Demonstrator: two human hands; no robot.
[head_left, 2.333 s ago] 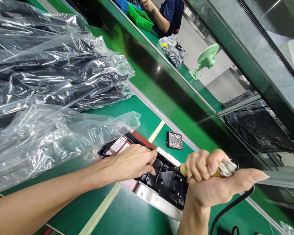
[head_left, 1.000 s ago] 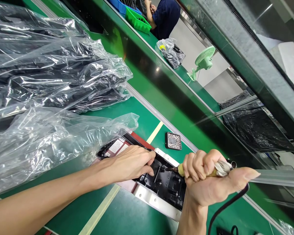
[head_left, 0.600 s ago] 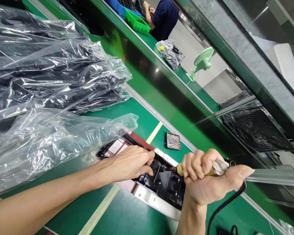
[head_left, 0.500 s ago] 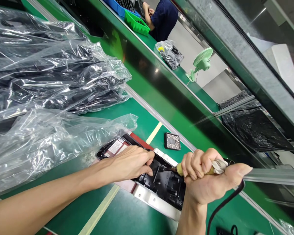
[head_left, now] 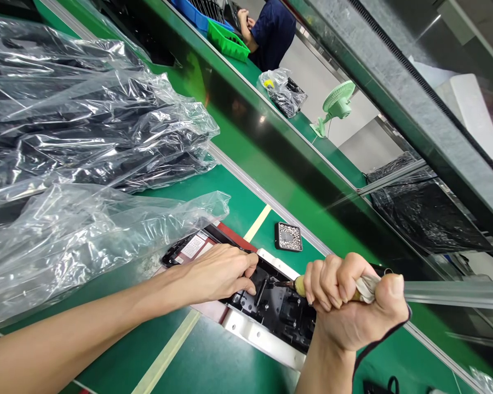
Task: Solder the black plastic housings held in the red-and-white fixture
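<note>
My right hand (head_left: 353,303) is wrapped round the yellowish handle of a corded soldering iron (head_left: 299,285), whose rear end is covered in pale wrapping. The iron's dark metal tip points left and reaches down into a black plastic housing (head_left: 277,309). On the left side of that housing rests my left hand (head_left: 225,271), fingers curled and thumb near the index finger, close to a small upright black part (head_left: 261,293). Whatever lies under those fingers is hidden. The housing sits between white fixture blocks (head_left: 254,335), and a labelled red-brown section (head_left: 195,246) extends to its left.
Several black parts in clear plastic bags (head_left: 107,126) fill the left. A small black box of screws (head_left: 288,236) stands beyond the housing. Across the green divider are a green fan (head_left: 339,99), a green basket (head_left: 228,41) and another person (head_left: 274,35).
My right hand has tilted slightly, its thumb folding in closer to the iron, and the cord has shifted. My left hand has stayed in place.
</note>
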